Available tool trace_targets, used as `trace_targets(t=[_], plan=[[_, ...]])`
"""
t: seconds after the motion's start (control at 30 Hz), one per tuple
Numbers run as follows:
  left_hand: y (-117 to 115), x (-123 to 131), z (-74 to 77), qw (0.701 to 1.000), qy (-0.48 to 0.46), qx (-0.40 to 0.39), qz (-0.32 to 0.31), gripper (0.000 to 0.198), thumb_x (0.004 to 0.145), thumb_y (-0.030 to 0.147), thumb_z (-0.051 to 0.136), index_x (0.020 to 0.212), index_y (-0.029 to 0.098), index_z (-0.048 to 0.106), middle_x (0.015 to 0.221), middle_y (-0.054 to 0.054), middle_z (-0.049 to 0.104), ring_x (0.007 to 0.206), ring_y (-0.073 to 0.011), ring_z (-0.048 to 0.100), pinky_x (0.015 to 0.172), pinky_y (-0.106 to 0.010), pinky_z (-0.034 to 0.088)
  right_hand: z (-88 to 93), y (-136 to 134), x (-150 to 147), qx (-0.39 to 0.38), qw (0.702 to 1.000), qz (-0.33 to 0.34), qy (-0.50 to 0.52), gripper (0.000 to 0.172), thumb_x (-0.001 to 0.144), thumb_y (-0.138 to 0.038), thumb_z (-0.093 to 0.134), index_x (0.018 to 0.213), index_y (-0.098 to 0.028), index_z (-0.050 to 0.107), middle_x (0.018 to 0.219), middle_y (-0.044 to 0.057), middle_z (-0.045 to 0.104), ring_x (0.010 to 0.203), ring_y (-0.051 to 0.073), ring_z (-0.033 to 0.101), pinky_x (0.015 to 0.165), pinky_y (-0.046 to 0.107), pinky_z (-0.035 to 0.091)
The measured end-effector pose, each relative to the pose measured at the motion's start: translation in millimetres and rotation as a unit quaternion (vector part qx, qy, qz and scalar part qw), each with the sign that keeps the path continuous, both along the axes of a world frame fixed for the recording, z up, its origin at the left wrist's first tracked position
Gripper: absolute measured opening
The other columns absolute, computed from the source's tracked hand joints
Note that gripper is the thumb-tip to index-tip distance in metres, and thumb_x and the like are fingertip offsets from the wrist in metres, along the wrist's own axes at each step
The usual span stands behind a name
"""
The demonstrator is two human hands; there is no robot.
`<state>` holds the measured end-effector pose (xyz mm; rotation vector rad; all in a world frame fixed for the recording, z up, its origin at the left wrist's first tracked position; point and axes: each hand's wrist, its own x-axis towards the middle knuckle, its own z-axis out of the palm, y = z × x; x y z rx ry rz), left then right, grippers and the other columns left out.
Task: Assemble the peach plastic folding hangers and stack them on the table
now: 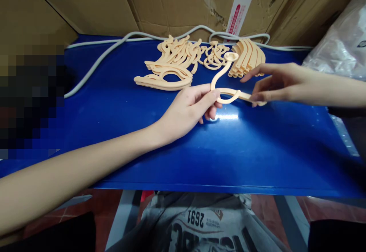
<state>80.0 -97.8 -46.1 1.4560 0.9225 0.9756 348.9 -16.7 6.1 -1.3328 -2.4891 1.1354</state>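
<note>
My left hand [191,107] pinches the left end of a peach plastic hanger part [225,90] just above the blue table [234,149]. From that part a curved hook rises to a round tip. My right hand [274,82] grips the arm of the same piece at its right end, index finger stretched out. Behind them lie a stack of finished peach hangers [167,74], a loose heap of hook pieces [213,53] and a fanned row of arm pieces [248,57].
A white cable [105,55] loops along the back of the table. Cardboard boxes [177,4] stand behind it. A clear plastic bag [340,42] sits at the right. A blurred patch covers the left edge.
</note>
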Motion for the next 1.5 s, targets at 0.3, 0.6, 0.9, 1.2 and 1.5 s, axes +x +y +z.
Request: trace_targets(t=[0.3, 0.6, 0.9, 1.2, 1.5], plan=[[2, 1, 1.3, 1.0, 0.018, -0.008, 0.0, 0.03, 0.108, 0.024, 0.056, 0.08, 0.016, 0.064, 0.066, 0.0, 0.066, 0.06, -0.0078, 0.061, 0.051, -0.013, 0.047, -5.9, -23, -16, -0.184, 0.974, 0.13, 0.007, 0.049, 0.092, -0.051, 0.075, 0.135, -0.034, 0.061, 0.08, -0.004, 0.078, 0.063, 0.02, 0.072, 0.056, 0.033, 0.06], [2, 1, 0.8, 1.0, 0.03, -0.007, 0.005, 0.029, 0.108, 0.024, 0.054, 0.082, 0.017, 0.064, 0.07, -0.001, 0.069, 0.064, -0.0091, 0.065, 0.051, -0.014, 0.048, 3.4, -16, -15, 0.289, 0.956, -0.009, -0.039, 0.035, 0.101, -0.054, 0.055, 0.111, -0.026, 0.074, 0.095, 0.005, 0.078, 0.087, 0.026, 0.074, 0.084, 0.042, 0.056], [2, 3, 2.4, 1.0, 0.016, -0.022, 0.008, 0.03, 0.108, 0.024, 0.054, 0.079, 0.017, 0.063, 0.068, -0.001, 0.067, 0.063, -0.0088, 0.063, 0.049, -0.014, 0.047, 1.8, 51, -21, 0.364, 0.914, -0.008, -0.178, 0.051, 0.109, -0.049, 0.034, 0.139, -0.025, 0.067, 0.151, 0.015, 0.061, 0.145, 0.033, 0.051, 0.126, 0.052, 0.037], [2, 1, -0.5, 1.0, 0.024, -0.014, 0.001, 0.029, 0.107, 0.027, 0.054, 0.082, 0.017, 0.063, 0.071, -0.002, 0.069, 0.066, -0.0098, 0.065, 0.051, -0.014, 0.048, -3.7, 93, -26, 0.331, 0.914, -0.112, -0.206, 0.073, 0.103, -0.078, 0.045, 0.134, -0.017, 0.071, 0.137, 0.022, 0.068, 0.137, 0.038, 0.06, 0.117, 0.058, 0.046], [2, 0, -1.0, 1.0, 0.017, -0.01, -0.005, 0.029, 0.108, 0.028, 0.055, 0.082, 0.017, 0.064, 0.07, -0.001, 0.069, 0.066, -0.0095, 0.064, 0.051, -0.014, 0.049, -6.2, 100, -22, 0.297, 0.928, -0.114, -0.193, 0.074, 0.092, -0.085, 0.058, 0.13, -0.024, 0.075, 0.133, 0.015, 0.072, 0.129, 0.036, 0.065, 0.111, 0.051, 0.048]])
